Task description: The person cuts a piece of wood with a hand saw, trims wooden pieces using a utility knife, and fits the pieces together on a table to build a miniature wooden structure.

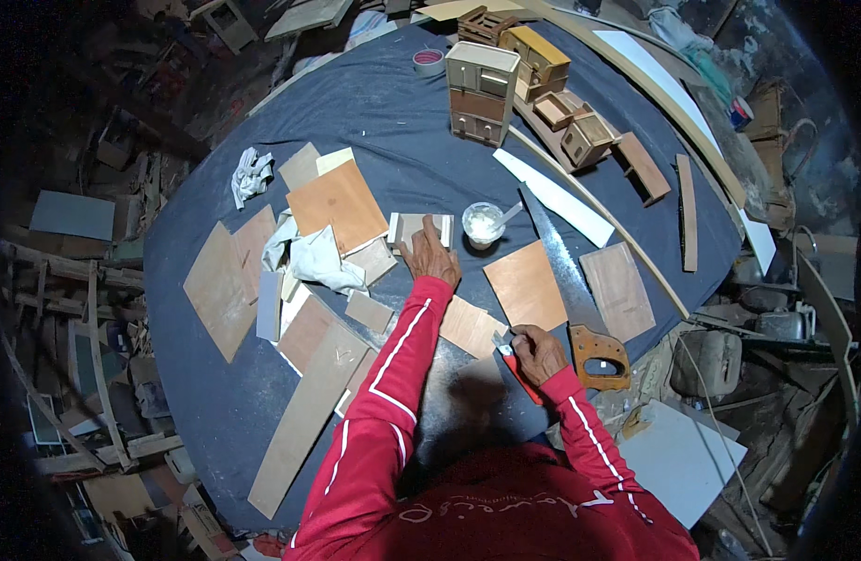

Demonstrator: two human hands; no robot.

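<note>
My left hand rests over a small wooden frame piece with pale ends, its fingers bent onto the top. Lower right, my right hand is closed at a red utility knife, whose blade end points up and left. Just right of the frame piece stands a clear cup of white paste with a stick in it. A thin wood sheet lies between my hands. Beyond my right hand is a handsaw, its wooden handle close by and its blade stretching away.
Several thin wood panels and a white rag lie left of my hands. A long board slants beside my left arm. Miniature wooden cabinets stand at the back, with a tape roll. A long strip crosses the right side.
</note>
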